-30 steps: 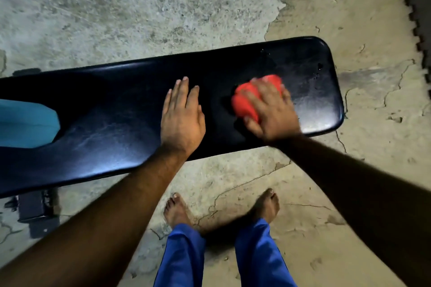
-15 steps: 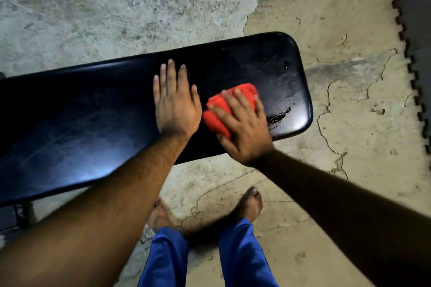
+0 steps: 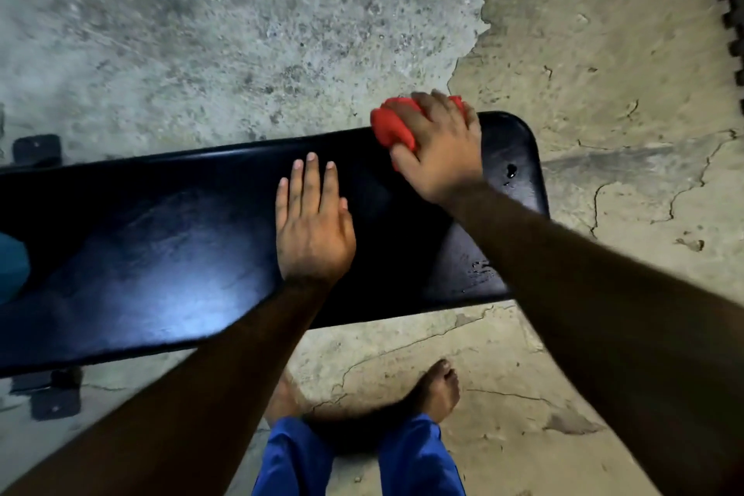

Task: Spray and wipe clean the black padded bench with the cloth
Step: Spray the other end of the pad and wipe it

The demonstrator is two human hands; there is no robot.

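- The black padded bench (image 3: pixel 161 246) crosses the frame from the left edge to the right of centre, a little tilted, with its rounded end at the right.
- The left hand (image 3: pixel 312 232) lies flat on the padding near the middle of the frame. Its fingers are straight and close together, pointing to the top of the frame, and this grip holds nothing.
- The right hand (image 3: pixel 441 149) is at the far edge of the bench, close to the rounded end. Its fingers are curled over a bunched red cloth (image 3: pixel 392 131), so this grip is closed on the cloth and presses it on the padding.
- Part of the cloth sticks out to the left of the fingers and reaches the far edge.
- Some wet marks (image 3: pixel 511 170) shine on the padding to the right of the right hand.
- A light reflection shows on the padding at the left.
- Under the bench is a cracked concrete floor (image 3: pixel 604 52). Two bare feet and blue trousers (image 3: pixel 414 459) show at the bottom centre.
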